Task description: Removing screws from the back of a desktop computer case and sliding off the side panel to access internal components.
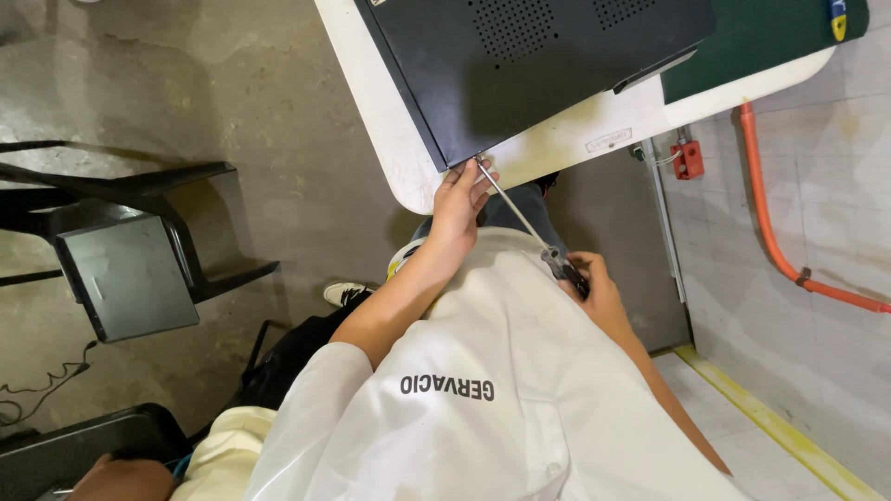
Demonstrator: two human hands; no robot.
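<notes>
While the tip of the long screwdriver point(520, 211) is held against the near corner of the black metal case point(520, 65), the work is judged to be in its middle: a fastening at that corner is being dealt with, and nothing is seen lifted off the case. No loose screw can be made out on the white table point(371, 102), and whether the corner screw is seated or partly backed out is too small to tell. The other edges of the case are cut off by the frame, so what is done there cannot be judged.

The case lies flat on the table, its perforated face up, directly ahead of the body, with a green mat point(761, 37) beside it on the right. The left hand point(459, 202) is raised to the case's near edge, its fingers pinched about the shaft just below the tip, touching or almost touching the corner. The right hand point(599, 289) is kept lower and nearer the body, well apart from the case, clenched around the dark handle. The shaft runs as a slant between the two hands.

To the left, on the floor, a black chair point(186, 186) is seen with a grey metal box point(125, 283) resting on it; on the tiled wall to the right an orange pipe point(766, 213) is fixed.
</notes>
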